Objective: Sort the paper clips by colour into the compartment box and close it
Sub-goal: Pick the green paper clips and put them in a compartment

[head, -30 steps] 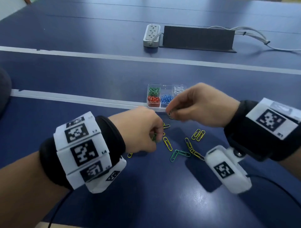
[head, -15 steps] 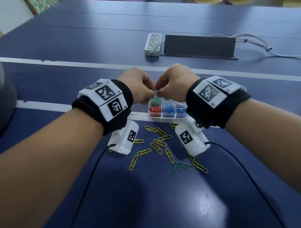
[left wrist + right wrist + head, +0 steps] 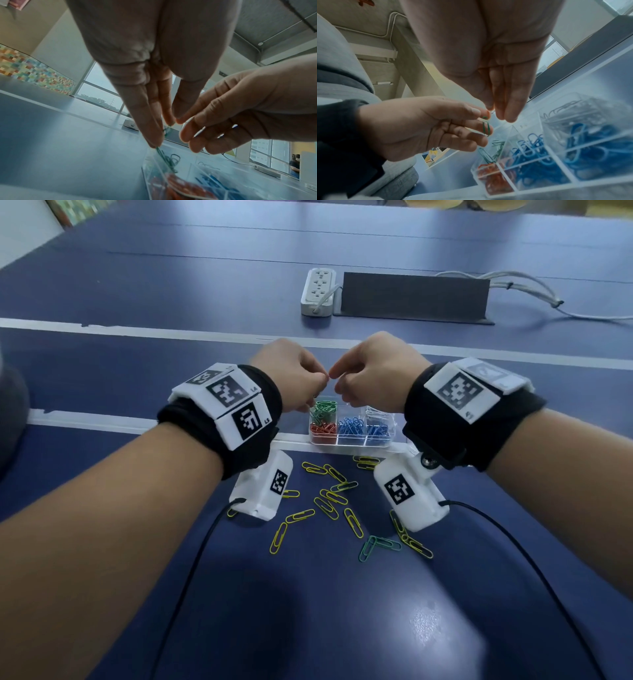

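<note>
Over box, near bench middle, both hands close together. Left hand pinches green clip in fingertips, right above green pile. Right hand just beside it, fingers loosely bent, holds nothing I can see. Step: putting green clip in. Next: let go over green part. Yellow clips wait nearer bench's front edge.

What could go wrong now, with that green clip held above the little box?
The left hand pinches a green clip by its fingertips only; it could slip and land among the red clips just beside the green compartment. The right hand crowds close, so a bump might knock it loose. Either wrist could also nudge the light compartment box off the table's white line.
</note>
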Demonstrator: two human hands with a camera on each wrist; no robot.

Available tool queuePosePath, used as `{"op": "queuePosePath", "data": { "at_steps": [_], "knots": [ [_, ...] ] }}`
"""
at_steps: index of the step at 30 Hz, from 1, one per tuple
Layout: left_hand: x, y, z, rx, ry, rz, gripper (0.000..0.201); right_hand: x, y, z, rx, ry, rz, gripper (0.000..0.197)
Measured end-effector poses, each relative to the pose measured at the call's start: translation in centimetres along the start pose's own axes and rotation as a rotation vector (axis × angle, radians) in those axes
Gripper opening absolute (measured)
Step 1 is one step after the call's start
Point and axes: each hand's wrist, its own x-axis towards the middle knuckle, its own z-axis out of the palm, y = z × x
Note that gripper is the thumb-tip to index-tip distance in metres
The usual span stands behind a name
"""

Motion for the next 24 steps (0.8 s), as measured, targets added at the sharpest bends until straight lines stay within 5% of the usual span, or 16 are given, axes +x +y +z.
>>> {"op": "queuePosePath", "data": {
  "at_steps": [4,13,21,24],
  "knots": [
    [-0.3,-0.3,0.0,0.039,0.004,0.027,0.024,-0.4,0.5,0.3,-0.017,0.009,-0.029,0.036],
    [-1.1,-1.1,-0.5,0.506,0.021,0.129,0.020,-1.6,1.3,1.1,-0.124,0.019,-0.103,0.033],
    [-0.5,-1.4,-0.4,0.361,-0.002,0.080,0.002,-5.6,1.9,0.0,-0.268,-0.005,-0.198,0.030],
    [-0.1,-1.2,-0.5,0.235,0.012,0.073,0.013,-7.4,2.4,-0.4,-0.323,-0.062,-0.187,0.028]
  ]
}}
